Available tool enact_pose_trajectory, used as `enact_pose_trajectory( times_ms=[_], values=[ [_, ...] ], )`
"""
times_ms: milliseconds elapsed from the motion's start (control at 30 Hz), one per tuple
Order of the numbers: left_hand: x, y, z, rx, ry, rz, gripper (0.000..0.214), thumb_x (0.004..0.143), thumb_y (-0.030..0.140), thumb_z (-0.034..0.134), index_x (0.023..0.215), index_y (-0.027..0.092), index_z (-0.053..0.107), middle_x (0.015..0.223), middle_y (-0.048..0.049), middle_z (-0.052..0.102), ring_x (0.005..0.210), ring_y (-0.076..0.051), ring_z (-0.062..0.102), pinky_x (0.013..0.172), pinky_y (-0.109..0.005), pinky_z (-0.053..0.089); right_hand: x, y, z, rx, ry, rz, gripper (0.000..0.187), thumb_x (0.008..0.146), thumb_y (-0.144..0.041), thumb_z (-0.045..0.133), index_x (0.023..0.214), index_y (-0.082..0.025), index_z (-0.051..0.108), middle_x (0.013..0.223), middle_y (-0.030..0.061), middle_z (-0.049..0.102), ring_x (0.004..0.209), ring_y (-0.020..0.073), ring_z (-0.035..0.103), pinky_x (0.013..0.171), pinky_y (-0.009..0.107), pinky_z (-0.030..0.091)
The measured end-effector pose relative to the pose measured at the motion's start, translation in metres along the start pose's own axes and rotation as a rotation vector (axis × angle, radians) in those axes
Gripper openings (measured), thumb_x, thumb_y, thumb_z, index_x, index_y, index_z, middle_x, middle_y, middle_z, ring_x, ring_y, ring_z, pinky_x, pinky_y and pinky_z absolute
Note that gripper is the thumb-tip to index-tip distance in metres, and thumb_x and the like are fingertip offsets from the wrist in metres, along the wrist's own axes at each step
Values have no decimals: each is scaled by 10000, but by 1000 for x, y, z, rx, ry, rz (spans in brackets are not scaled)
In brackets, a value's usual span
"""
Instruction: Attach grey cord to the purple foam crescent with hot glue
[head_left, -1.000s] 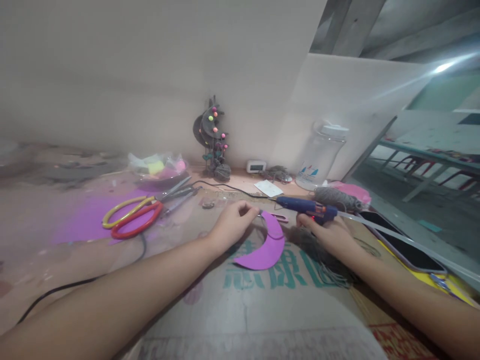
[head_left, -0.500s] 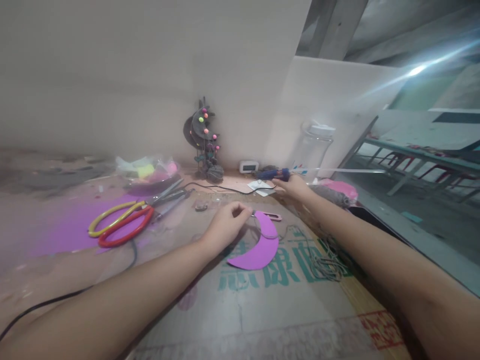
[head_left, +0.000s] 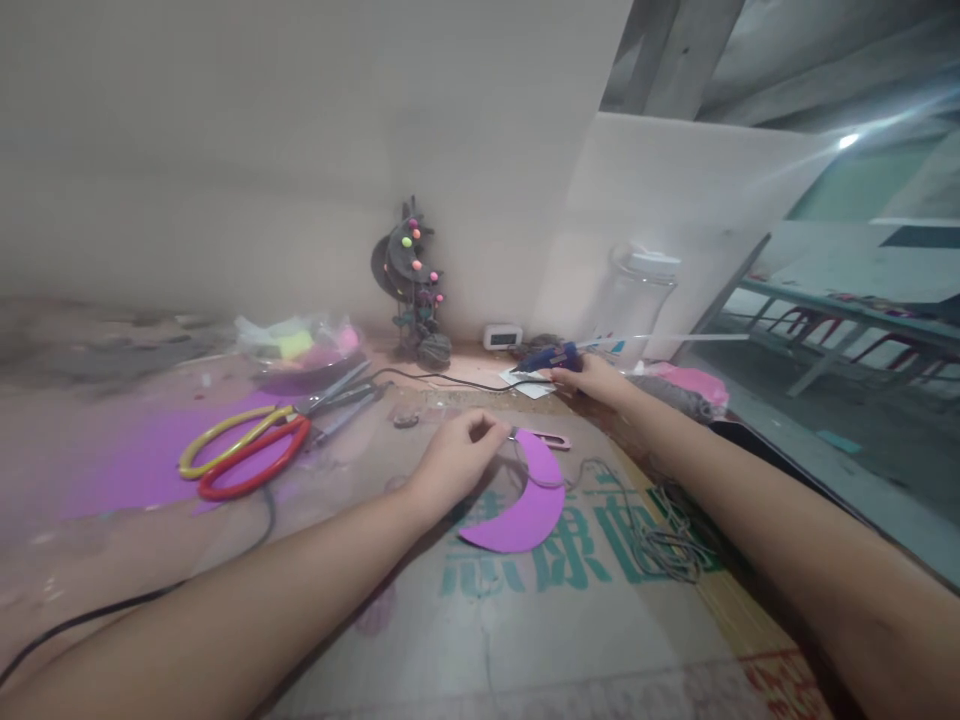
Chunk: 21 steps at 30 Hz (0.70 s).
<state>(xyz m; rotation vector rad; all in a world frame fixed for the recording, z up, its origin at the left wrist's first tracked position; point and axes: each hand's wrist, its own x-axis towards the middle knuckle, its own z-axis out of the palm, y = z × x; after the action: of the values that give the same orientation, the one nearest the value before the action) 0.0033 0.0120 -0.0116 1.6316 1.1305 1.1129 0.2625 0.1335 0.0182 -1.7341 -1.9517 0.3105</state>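
Note:
A purple foam crescent [head_left: 525, 505] lies on the cardboard sheet [head_left: 525, 620]. My left hand [head_left: 454, 462] pinches grey string against the crescent's upper tip, fingers closed. My right hand [head_left: 592, 378] is stretched to the back of the table with its fingers around the blue glue gun [head_left: 547, 357], which rests over a white card [head_left: 527, 380]. A loose tangle of grey string [head_left: 664, 540] lies right of the crescent.
Red and yellow scissors [head_left: 247, 450] lie on a purple foam sheet [head_left: 142, 465] at left. Against the wall stand a dark pom-pom ornament [head_left: 414, 280], a bag of coloured pieces [head_left: 300, 345], a small white clock [head_left: 502, 335] and a clear jar [head_left: 637, 300]. A black cable [head_left: 112, 605] crosses the table.
My right hand carried the glue gun from beside the crescent out to the back of the table. My left hand kept its pinch on the crescent's tip.

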Motion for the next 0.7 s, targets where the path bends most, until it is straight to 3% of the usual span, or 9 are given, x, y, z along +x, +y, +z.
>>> enact_pose_trajectory(
  times_ms=[167, 333, 433, 500, 567, 700],
  values=[
    [0, 2, 0, -10, -4, -11, 236, 801, 388, 545, 711, 172, 568, 632, 27, 552, 611, -127, 502, 585, -231, 351, -20, 2, -3, 58, 58, -57, 430, 807, -412, 595, 1118, -117, 618, 1124, 155, 677, 1007, 297, 627, 898, 414, 464],
    [0, 0, 0, -2, -6, -11, 255, 811, 407, 543, 709, 174, 561, 620, 33, 547, 614, -128, 511, 588, -231, 358, -64, -9, 0, 132, 177, -77, 541, 876, -503, 478, 1290, -155, 490, 1362, 161, 524, 1218, 278, 517, 1007, 411, 407],
    [-1, 1, 0, 11, 0, 3, 261, 814, 407, 543, 712, 169, 577, 646, 22, 577, 628, -134, 527, 598, -236, 367, -95, -27, 0, 228, 286, -121, 473, 856, -489, 522, 1213, -178, 522, 1248, 135, 595, 1115, 255, 570, 949, 407, 442],
    [-2, 2, -1, 15, 8, 0, 251, 814, 395, 543, 719, 167, 588, 666, 11, 601, 637, -139, 539, 607, -240, 379, -116, -43, -1, 202, 178, -155, 358, 849, -464, 536, 1081, -193, 564, 1044, 91, 664, 877, 213, 620, 789, 362, 489],
    [-2, 3, -1, 13, 20, 1, 244, 812, 387, 544, 725, 165, 596, 688, 1, 619, 657, -146, 552, 622, -243, 393, -135, -57, -4, 182, -8, -166, 347, 843, -455, 553, 1085, -206, 550, 1039, 76, 665, 728, 165, 598, 676, 311, 479],
    [-3, 6, -2, 8, 35, 8, 246, 810, 389, 547, 721, 165, 598, 702, 0, 631, 682, -151, 567, 653, -247, 408, -157, -74, -9, 173, -292, -144, 644, 815, -453, 602, 1363, -214, 361, 1065, 83, 663, 632, 130, 557, 609, 285, 445]
  ],
)
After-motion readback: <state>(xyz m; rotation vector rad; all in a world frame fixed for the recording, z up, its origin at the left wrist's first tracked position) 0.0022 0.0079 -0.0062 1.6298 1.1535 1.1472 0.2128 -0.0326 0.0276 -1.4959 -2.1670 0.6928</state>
